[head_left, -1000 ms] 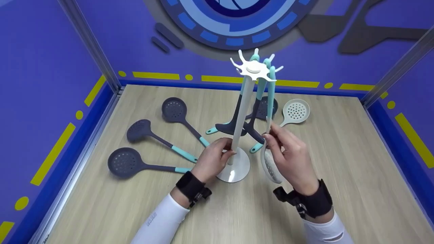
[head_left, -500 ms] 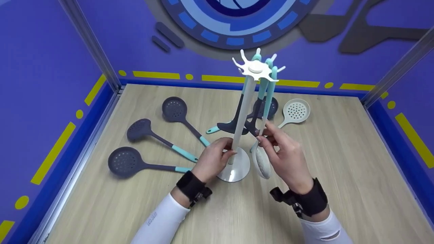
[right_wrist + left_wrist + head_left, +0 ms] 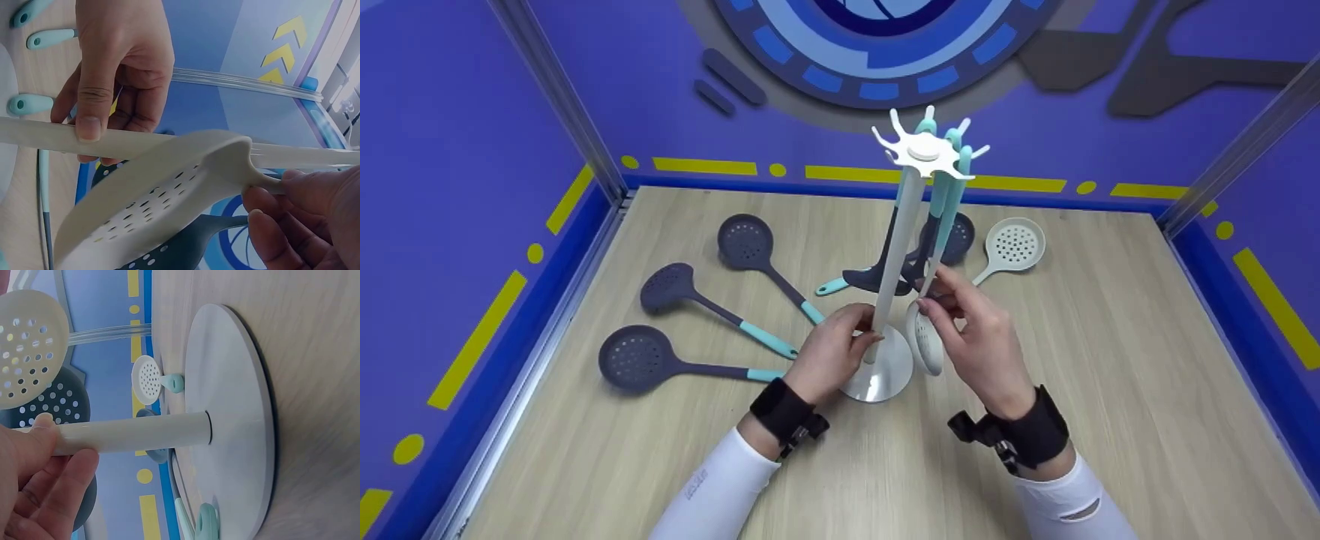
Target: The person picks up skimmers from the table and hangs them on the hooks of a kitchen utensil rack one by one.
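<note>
A white utensil stand (image 3: pixel 896 255) rises from a round base (image 3: pixel 877 382) and ends in a ring of hooks (image 3: pixel 924 150). My left hand (image 3: pixel 834 349) grips its pole low down, thumb and fingers around it in the left wrist view. Pinched in my right hand (image 3: pixel 986 341) is the neck of a cream slotted skimmer (image 3: pixel 928 349); its teal handle (image 3: pixel 952 202) hangs from a front-right hook. In the right wrist view the bowl of the skimmer (image 3: pixel 152 208) lies close to the pole. Two dark utensils with teal handles (image 3: pixel 885 262) hang behind it.
On the wooden table (image 3: pixel 585 465) at left lie a round dark skimmer (image 3: pixel 636 360), an angled dark slotted utensil (image 3: pixel 669 289) and another dark skimmer (image 3: pixel 746 241). Behind the stand are a dark slotted utensil (image 3: pixel 958 238) and a cream skimmer (image 3: pixel 1015 245). Blue walls enclose the table.
My right hand has moved left, swinging the cream skimmer's bowl inward toward the pole while its handle stays at the hook. My left hand keeps its place on the pole.
</note>
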